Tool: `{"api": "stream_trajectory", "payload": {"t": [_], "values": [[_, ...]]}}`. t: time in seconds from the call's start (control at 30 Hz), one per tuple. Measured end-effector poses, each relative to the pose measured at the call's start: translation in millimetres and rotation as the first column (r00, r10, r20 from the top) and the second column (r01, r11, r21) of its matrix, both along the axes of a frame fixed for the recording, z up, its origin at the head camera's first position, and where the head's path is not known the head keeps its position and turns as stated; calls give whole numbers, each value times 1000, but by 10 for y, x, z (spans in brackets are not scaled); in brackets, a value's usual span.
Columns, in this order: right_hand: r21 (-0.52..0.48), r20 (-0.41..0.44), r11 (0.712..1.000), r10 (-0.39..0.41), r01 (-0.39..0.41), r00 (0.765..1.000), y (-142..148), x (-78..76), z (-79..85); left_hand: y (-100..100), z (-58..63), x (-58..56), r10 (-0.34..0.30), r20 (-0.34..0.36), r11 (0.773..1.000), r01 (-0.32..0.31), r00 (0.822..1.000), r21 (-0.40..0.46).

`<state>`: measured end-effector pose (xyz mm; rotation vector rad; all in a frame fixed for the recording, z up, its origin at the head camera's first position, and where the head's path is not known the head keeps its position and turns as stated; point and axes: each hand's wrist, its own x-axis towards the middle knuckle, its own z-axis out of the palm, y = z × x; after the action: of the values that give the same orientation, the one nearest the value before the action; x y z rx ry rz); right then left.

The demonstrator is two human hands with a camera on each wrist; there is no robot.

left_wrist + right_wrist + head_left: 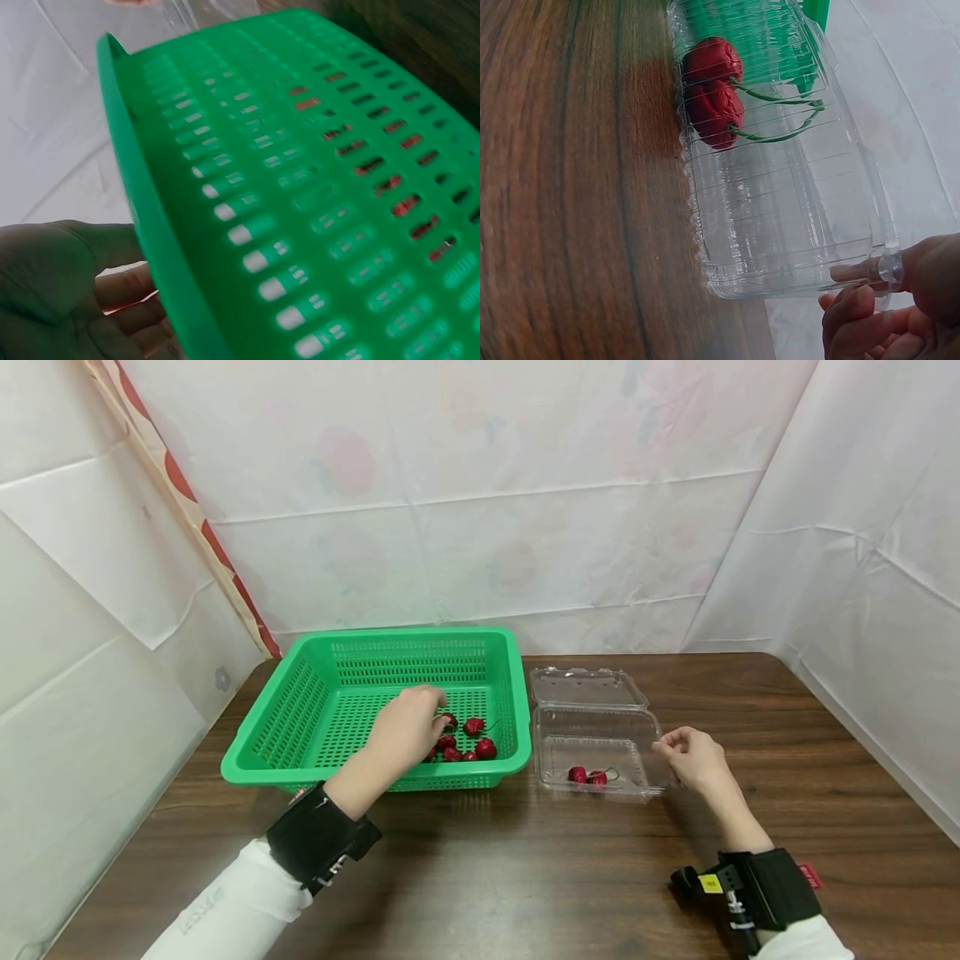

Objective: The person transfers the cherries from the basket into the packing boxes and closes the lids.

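Observation:
A green plastic basket holds several dark red cherries at its right front. My left hand reaches over its front rim, thumb and index finger apart around a cherry. In the left wrist view the left hand is partly hidden behind the basket rim. To the right, a clear plastic clamshell box stands with its lid folded back. Two wrinkled cherries with green stems lie in it. My right hand pinches the box's right edge between thumb and fingers.
Everything stands on a dark brown wooden table. White sheeting closes off the back and both sides, right behind the basket. The raised lid of the box lies toward the back.

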<state>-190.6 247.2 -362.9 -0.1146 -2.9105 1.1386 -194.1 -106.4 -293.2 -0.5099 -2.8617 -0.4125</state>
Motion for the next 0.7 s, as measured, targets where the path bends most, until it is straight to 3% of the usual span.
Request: {"api": "stream_trajectory", "payload": {"t": [0.23,0.7], "values": [[-1,-2,1000,-1,1,1000,-4,8,7,-108,-62,-95,13,108,999,-8,994,-49],[-6,-2,1000,0,0,1000,-6,8,6,-154,-216,-218,-4,282,997,26,959,-72]]}}
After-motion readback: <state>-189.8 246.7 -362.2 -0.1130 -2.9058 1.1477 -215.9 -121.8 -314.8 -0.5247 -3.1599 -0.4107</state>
